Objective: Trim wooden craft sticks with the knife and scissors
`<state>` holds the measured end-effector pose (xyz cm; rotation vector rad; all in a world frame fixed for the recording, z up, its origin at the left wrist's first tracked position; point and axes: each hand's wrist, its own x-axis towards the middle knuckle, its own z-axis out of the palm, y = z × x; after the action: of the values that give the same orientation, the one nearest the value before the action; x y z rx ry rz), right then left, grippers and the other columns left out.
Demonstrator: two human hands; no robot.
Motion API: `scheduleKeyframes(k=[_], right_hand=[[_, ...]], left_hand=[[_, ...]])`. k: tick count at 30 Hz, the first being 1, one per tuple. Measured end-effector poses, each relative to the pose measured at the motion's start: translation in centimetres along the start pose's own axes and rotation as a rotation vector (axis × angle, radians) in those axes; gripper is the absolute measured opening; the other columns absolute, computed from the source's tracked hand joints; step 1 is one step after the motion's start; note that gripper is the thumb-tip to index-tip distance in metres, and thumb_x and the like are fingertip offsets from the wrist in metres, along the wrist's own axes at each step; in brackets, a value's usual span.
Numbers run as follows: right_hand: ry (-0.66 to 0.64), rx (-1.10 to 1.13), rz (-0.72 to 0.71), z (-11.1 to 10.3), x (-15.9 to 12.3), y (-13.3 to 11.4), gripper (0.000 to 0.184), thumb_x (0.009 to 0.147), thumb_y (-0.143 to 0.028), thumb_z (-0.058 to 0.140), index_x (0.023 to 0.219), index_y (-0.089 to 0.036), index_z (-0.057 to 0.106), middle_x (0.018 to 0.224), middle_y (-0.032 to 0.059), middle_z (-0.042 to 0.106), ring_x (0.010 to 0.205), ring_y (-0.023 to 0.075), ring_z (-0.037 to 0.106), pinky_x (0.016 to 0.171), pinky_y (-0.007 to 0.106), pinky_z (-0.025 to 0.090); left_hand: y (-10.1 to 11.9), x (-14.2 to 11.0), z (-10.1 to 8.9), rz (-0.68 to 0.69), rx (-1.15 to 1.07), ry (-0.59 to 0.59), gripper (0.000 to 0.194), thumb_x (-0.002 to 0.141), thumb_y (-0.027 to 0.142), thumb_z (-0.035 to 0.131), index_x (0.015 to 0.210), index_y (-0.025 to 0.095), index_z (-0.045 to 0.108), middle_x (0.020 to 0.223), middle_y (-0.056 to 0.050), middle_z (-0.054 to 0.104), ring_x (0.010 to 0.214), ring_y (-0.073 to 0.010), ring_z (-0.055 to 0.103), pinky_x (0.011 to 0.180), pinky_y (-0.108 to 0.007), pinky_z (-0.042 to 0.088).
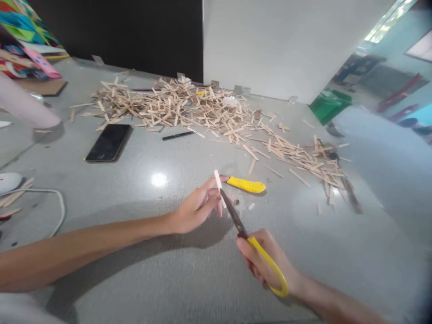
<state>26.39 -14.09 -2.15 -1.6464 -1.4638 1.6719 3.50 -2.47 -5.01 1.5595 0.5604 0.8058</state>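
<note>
Near the middle of the table, my left hand (199,204) pinches a small pale wooden stick (218,180) between thumb and fingers, with the stick's upper end pointing away from me. My right hand (265,256) grips a pair of scissors (269,261) by its yellow handles. The dark blades meet the stick near its lower part, close to my left fingertips. I cannot tell whether the blades have cut into it. Just beyond my left fingers lies a yellow-handled cutter (248,185) on the table.
A long heap of wooden sticks (175,105) spreads along the back and to the right. A black phone (110,143) and a black pen (177,135) lie before it. At the left are a cable (63,207) and a white mouse (9,182). A green bin (329,108) stands beyond the table.
</note>
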Motion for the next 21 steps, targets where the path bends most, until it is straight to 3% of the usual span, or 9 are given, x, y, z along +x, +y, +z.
scheduleKeyframes(k=[4,11,18,21], right_hand=[[-0.016,-0.028,0.011,0.0,-0.4,-0.7,0.084,0.090,-0.102,0.046,0.058,-0.025,0.042,0.048,-0.0048,0.039,0.038,0.0071,0.035,0.035,0.020,0.024],[-0.067,-0.002,0.096,-0.5,-0.6,-0.6,0.081,0.092,-0.097,0.052,0.057,-0.024,0.043,0.047,-0.0054,0.040,0.038,0.0074,0.036,0.036,0.020,0.026],[-0.224,0.107,0.208,-1.5,-0.9,-2.0,0.083,0.096,-0.089,0.053,0.044,-0.026,0.040,0.034,-0.0032,0.038,0.030,0.0072,0.032,0.036,0.022,0.024],[-0.237,0.174,0.211,-1.6,-1.0,-1.3,0.082,0.098,-0.087,0.052,0.044,-0.025,0.042,0.033,-0.0027,0.039,0.029,0.0076,0.031,0.037,0.023,0.024]], left_hand=[[-1.1,-0.5,0.7,0.134,-0.075,0.006,0.046,0.122,0.038,0.041,0.166,0.026,0.037,0.117,-0.014,0.080,0.073,-0.0130,0.073,0.062,-0.025,0.052],[-0.8,-1.2,1.0,0.081,0.034,0.028,0.044,0.122,0.038,0.037,0.161,0.019,0.043,0.088,-0.003,0.070,0.060,-0.0108,0.063,0.056,-0.023,0.051],[-0.1,-1.1,0.7,0.079,0.132,0.031,0.046,0.121,0.033,0.035,0.163,0.017,0.043,0.078,0.002,0.064,0.054,-0.0102,0.053,0.053,-0.021,0.046],[0.1,-1.0,0.8,0.068,0.129,0.045,0.047,0.121,0.030,0.034,0.165,0.016,0.043,0.076,0.002,0.063,0.056,-0.0114,0.051,0.054,-0.022,0.046]])
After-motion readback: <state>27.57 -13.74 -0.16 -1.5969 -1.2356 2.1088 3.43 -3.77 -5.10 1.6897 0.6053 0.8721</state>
